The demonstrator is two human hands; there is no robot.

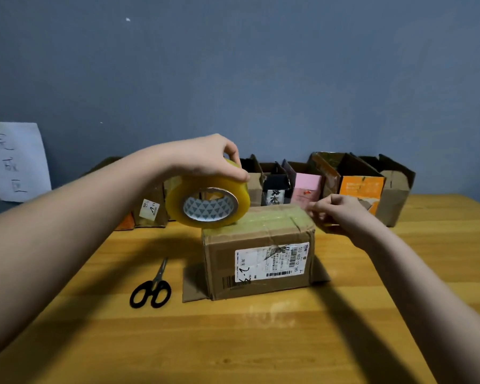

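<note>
A brown cardboard box (258, 267) with a white shipping label stands in the middle of the wooden table (261, 342). Its top carries a strip of clear yellowish tape. My left hand (205, 159) grips a large roll of yellowish packing tape (178, 206) from above, holding it just over the box's top left corner. My right hand (341, 214) is at the box's far right top edge, its fingers curled and pinching at the tape end there. The box's bottom flaps lie spread on the table.
Black-handled scissors (151, 291) lie on the table left of the box. A row of open cardboard boxes (360, 184) lines the back edge against the blue wall. A sheet of paper with handwriting (14, 162) hangs at the left.
</note>
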